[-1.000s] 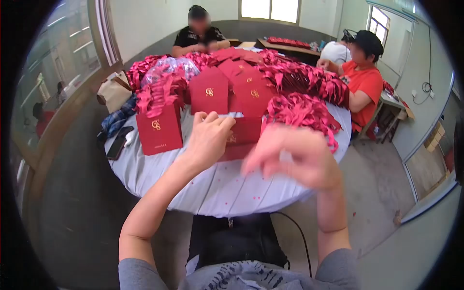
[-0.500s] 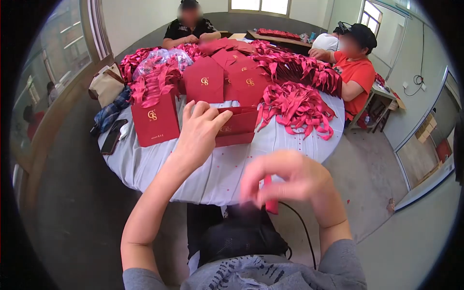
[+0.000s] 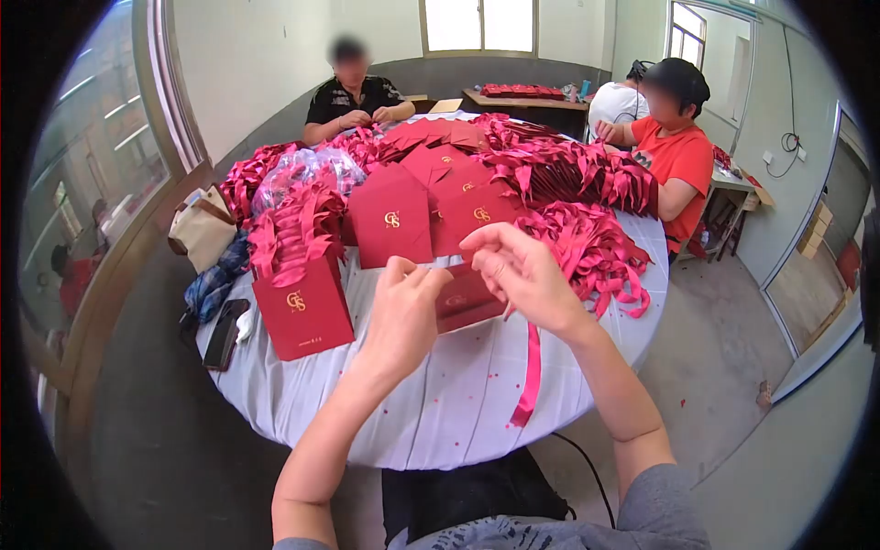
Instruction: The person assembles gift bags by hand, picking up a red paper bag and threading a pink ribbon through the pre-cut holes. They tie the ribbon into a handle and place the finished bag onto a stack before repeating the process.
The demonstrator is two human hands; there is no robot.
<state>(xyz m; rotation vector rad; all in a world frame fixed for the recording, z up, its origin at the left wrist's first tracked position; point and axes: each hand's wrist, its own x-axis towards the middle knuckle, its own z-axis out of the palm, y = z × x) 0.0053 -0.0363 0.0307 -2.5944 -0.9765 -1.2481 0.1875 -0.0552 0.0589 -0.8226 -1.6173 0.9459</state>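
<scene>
The fingers [image 3: 410, 271] of the left hand [image 3: 403, 316] curl down onto the near edge of a flat dark-red paper gift bag [image 3: 466, 301]. The hand's back faces the camera, so whether they pinch the paper or only rest on it cannot be told. The right hand [image 3: 521, 275] has its thumb and fingers [image 3: 486, 243] drawn together over the same bag, closed on a long red satin ribbon [image 3: 532, 367]. The ribbon comes out from under the palm and hangs over the edge of the round white-clothed table [image 3: 431, 412]; the grip itself is hidden. The bag lies on the cloth between the hands, mostly covered by them. Left of it stands an upright red paper bag with a gold monogram [image 3: 305, 313]; right lies a heap of loose red ribbons [image 3: 591, 247]. A black phone [image 3: 223, 332] lies at the table's left rim. Two other people sit at the far side, their hands partly hidden behind the piled bags.
</scene>
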